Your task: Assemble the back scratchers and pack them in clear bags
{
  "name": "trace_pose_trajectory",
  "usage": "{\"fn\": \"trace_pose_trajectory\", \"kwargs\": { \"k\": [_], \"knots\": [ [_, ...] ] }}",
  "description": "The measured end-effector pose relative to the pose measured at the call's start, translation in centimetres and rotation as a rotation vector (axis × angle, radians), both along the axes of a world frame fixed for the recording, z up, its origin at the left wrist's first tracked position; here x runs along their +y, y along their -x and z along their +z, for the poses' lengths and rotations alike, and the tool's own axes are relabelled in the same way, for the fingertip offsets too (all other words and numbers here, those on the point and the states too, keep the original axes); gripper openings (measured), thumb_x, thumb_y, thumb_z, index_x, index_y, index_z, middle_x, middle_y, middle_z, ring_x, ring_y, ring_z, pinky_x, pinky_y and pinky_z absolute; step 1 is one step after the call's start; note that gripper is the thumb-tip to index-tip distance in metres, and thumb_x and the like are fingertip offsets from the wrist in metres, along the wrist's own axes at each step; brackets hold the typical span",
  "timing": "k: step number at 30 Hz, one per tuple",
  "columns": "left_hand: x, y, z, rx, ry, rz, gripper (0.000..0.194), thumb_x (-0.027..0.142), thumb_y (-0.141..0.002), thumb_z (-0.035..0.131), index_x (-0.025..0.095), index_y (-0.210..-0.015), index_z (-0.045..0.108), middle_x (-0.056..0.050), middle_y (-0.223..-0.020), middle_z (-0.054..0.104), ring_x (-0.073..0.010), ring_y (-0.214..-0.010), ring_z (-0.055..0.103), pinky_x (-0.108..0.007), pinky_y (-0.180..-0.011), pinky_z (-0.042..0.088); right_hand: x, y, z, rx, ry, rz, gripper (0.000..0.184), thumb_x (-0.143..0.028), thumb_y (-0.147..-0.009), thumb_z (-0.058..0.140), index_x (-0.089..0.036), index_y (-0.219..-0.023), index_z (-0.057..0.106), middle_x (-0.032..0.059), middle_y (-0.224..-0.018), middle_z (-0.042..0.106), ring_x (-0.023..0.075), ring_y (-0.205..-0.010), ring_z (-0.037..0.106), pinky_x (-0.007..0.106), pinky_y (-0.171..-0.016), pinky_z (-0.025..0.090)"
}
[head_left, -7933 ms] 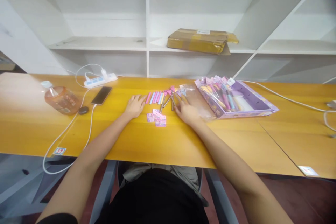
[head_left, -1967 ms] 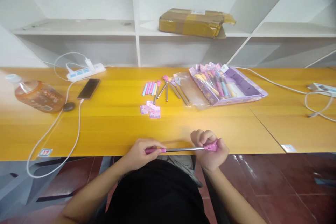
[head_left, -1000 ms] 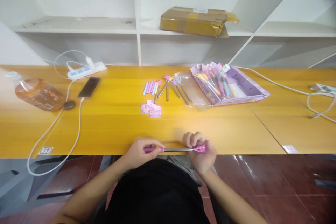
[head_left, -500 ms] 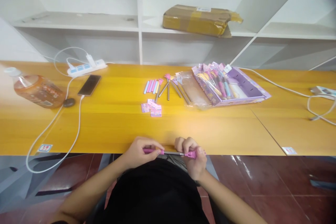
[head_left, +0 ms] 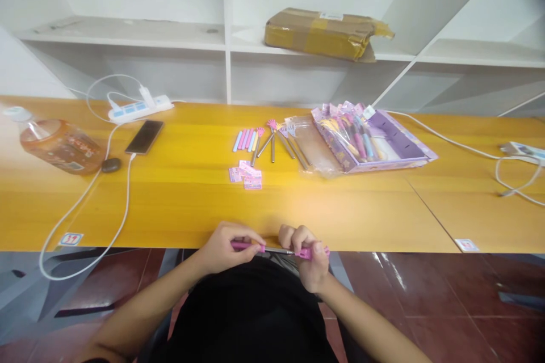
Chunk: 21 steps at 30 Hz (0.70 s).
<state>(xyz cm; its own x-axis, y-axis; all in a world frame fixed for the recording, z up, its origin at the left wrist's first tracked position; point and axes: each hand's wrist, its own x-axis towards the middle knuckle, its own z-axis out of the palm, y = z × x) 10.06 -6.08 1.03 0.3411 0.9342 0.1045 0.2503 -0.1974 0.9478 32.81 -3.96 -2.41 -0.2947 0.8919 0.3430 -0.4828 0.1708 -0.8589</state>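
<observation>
A back scratcher (head_left: 279,250) with a silver metal rod lies crosswise between my hands at the table's front edge. My left hand (head_left: 227,248) pinches its pink handle. My right hand (head_left: 313,266) has its fingers closed around the pink hand-shaped head at the other end. Farther back on the table are several metal back scratcher rods (head_left: 272,146) with small hand-shaped heads. Beside them lies a row of pink, blue and yellow handle tubes (head_left: 245,140). Small printed cards (head_left: 252,182) are nearer to me.
A purple display box (head_left: 400,165) holds packaged back scratchers, with a clear plastic bag (head_left: 317,150) beside it. On the left are a drink bottle (head_left: 63,144), a phone (head_left: 145,137), a power strip (head_left: 140,109) and looping cables. A taped carton (head_left: 315,33) sits on the shelf.
My right hand has shifted slightly left with the pink head, and the bare rod between the hands looks a little shorter. My left hand stays nearly still.
</observation>
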Motion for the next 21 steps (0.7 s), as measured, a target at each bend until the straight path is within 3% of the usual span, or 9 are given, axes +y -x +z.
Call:
{"fn": "trace_pose_trajectory", "kwargs": {
  "k": [7,11,18,21],
  "knots": [
    [-0.1,0.1,-0.3,0.02,0.001,-0.004,0.02,0.029,-0.098,0.072,0.018,-0.102,0.088,-0.006,-0.089,0.086,-0.0153,-0.074,0.075,-0.023,-0.069,0.055,-0.2,-0.1,-0.3,-0.034,0.052,0.002,0.058,-0.075,-0.107,0.043,-0.027,-0.076,0.048,-0.0001,-0.064,0.045,0.0216,-0.061,0.039,0.037,-0.064,0.033],
    [0.1,-0.1,-0.3,0.037,0.077,0.023,0.021,0.032,-0.098,0.072,0.019,-0.107,0.085,-0.004,-0.087,0.082,-0.0145,-0.073,0.071,-0.023,-0.068,0.053,0.6,-0.5,-0.1,-0.058,0.116,0.015,0.058,-0.076,-0.106,0.044,-0.027,-0.077,0.05,-0.0001,-0.063,0.048,0.0209,-0.058,0.039,0.036,-0.061,0.032],
    [0.3,0.5,-1.2,-0.22,0.189,0.024,0.031,0.043,-0.106,0.06,0.017,-0.123,0.066,-0.005,-0.089,0.078,-0.0189,-0.081,0.075,-0.028,-0.074,0.054,2.5,-0.9,0.7,-0.025,0.144,-0.154,0.055,-0.068,-0.109,0.047,-0.027,-0.072,0.047,-0.0034,-0.054,0.033,0.0196,-0.055,0.03,0.034,-0.058,0.029],
    [0.0,0.9,-0.4,-0.096,0.09,0.066,0.026,0.04,-0.108,0.058,0.019,-0.119,0.067,-0.004,-0.091,0.077,-0.0185,-0.082,0.072,-0.028,-0.075,0.052,2.1,-1.4,1.0,-0.021,0.122,-0.21,0.052,-0.065,-0.109,0.05,-0.027,-0.073,0.051,-0.0027,-0.055,0.036,0.0198,-0.057,0.032,0.034,-0.058,0.029]
  ]
}}
